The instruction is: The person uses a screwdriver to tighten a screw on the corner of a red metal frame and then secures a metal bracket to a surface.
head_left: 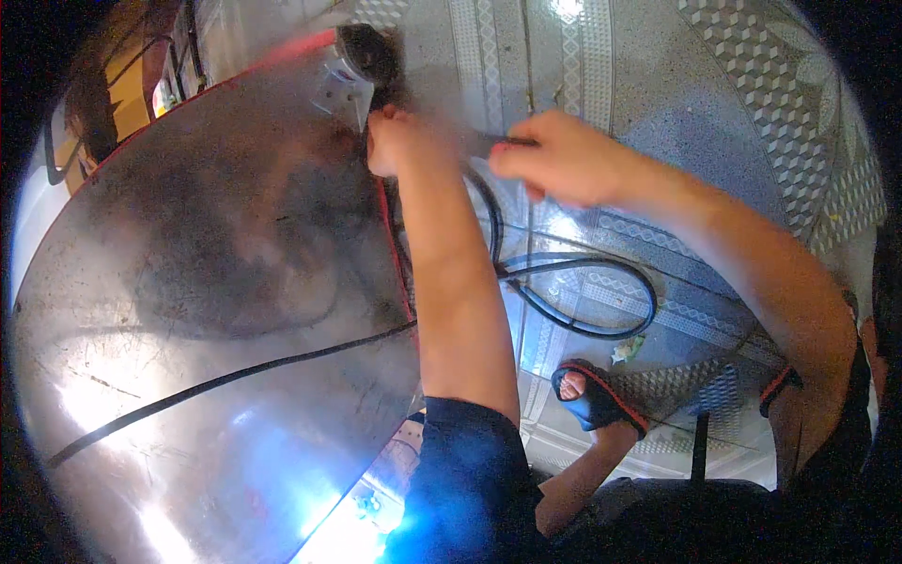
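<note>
At the far edge of a shiny grey tabletop (216, 254), my left hand (390, 141) is closed beside a metal bracket (344, 94) with a black rounded part (368, 52) above it. What its fingers hold is hidden. To the right, over the floor, my right hand (559, 160) grips a dark, thin thing (515, 142). That thing stretches toward the left hand and is smeared by motion, so its kind cannot be made out.
A black cable (225, 376) crosses the tabletop, which has a red edge. More black cable (648, 291) lies looped on the patterned tile floor (658, 122). My sandalled foot (597, 395) is near the loop. Bright light glares off the tabletop's near end.
</note>
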`<control>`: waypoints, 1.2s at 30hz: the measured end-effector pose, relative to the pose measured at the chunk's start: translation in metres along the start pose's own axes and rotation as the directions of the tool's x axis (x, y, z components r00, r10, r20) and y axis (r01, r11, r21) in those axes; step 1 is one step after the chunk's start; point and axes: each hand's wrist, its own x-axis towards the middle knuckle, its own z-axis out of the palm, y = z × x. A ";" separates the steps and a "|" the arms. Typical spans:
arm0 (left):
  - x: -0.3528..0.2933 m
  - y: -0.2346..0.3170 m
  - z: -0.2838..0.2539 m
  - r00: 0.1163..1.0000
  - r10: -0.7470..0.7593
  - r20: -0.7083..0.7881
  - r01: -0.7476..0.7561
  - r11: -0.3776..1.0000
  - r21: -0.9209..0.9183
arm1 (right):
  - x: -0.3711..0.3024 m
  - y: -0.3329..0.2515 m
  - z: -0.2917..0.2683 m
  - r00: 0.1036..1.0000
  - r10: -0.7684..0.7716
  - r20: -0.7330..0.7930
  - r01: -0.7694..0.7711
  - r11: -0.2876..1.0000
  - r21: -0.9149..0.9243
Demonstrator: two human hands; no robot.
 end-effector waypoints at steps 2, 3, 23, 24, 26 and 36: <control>-0.008 -0.003 0.001 0.960 0.272 -0.069 -0.265 0.960 0.094 | 0.001 0.003 -0.008 0.994 0.017 0.108 -0.037 0.982 0.183; -0.015 -0.005 0.003 0.962 0.265 -0.067 -0.259 0.961 0.093 | 0.001 0.005 -0.012 0.977 0.016 0.213 -0.093 0.930 0.355; 0.086 -0.020 -0.040 0.416 0.694 0.587 -0.891 0.183 0.415 | -0.012 0.025 0.016 0.584 -0.808 -0.081 0.035 0.124 -0.992; 0.103 -0.023 -0.048 0.202 0.707 0.678 -0.948 -0.032 0.316 | -0.012 0.025 0.017 0.581 -0.809 -0.093 0.034 0.139 -0.990; 0.118 -0.019 -0.054 -0.034 0.682 0.730 -0.968 -0.203 0.144 | -0.011 0.023 0.017 0.570 -0.815 -0.100 0.031 0.144 -0.989; 0.054 -0.010 -0.063 0.207 0.167 0.964 -0.957 -0.171 0.235 | -0.024 0.014 0.021 0.880 -0.278 -0.384 0.035 0.846 -0.533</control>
